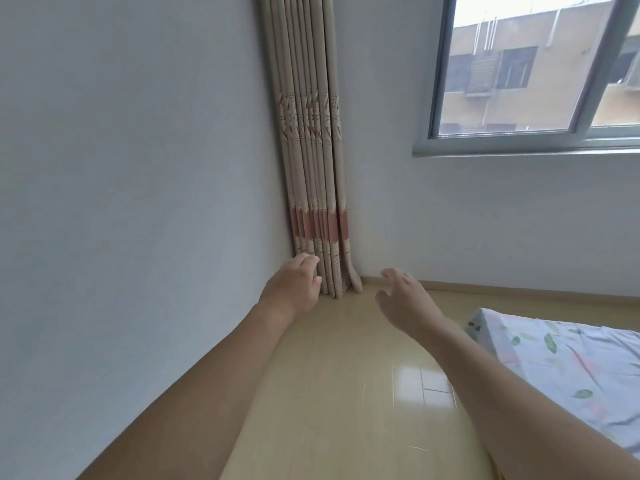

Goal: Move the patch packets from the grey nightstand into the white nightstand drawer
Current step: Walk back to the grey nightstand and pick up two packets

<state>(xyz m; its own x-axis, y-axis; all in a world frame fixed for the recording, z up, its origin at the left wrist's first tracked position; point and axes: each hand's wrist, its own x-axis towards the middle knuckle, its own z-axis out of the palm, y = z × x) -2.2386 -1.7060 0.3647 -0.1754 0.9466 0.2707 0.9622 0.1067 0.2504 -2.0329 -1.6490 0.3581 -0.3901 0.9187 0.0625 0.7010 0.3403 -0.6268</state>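
No patch packets and no nightstand appear in the head view. Both arms reach forward over the floor toward the room's corner. My left hand hangs with loosely curled fingers and holds nothing, just in front of the curtain's lower end. My right hand is spread with relaxed fingers and is also empty, a little to the right of the corner.
A gathered beige curtain hangs in the corner between two pale walls. A window is at the upper right. A bed with a leaf-print sheet fills the lower right. Glossy wooden floor runs between the left wall and the bed.
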